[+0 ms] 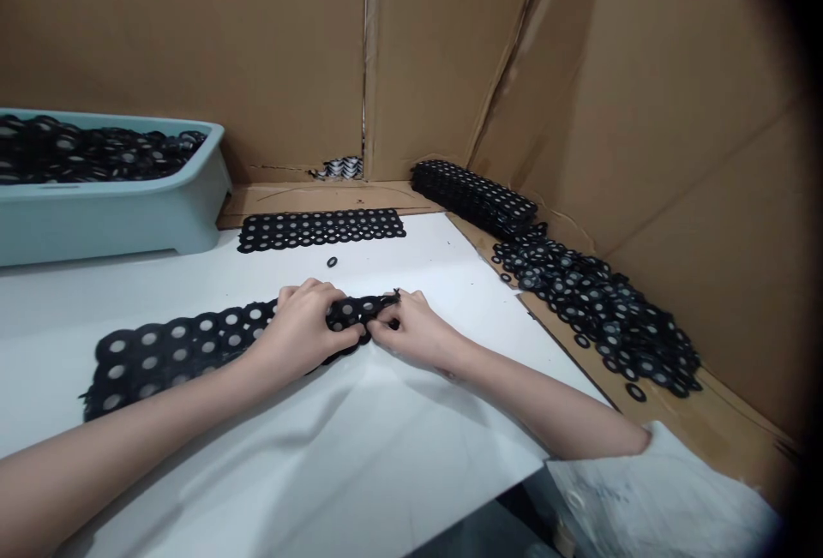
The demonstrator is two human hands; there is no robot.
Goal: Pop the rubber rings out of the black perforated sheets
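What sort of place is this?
Probably a workstation in a workshop or small factory: cardboard walls behind and to the right, a tub of black rings, and a stack of black sheets.

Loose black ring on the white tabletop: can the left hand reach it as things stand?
Probably yes: only bare tabletop separates the left hand from the black ring, though that hand holds the perforated sheet.

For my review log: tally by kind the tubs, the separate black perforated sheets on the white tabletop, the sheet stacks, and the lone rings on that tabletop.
Tub: 1
Separate sheets: 2 (front sheet, back sheet)
Sheet stack: 1
Lone ring: 1
Total: 5, counting the stack as one
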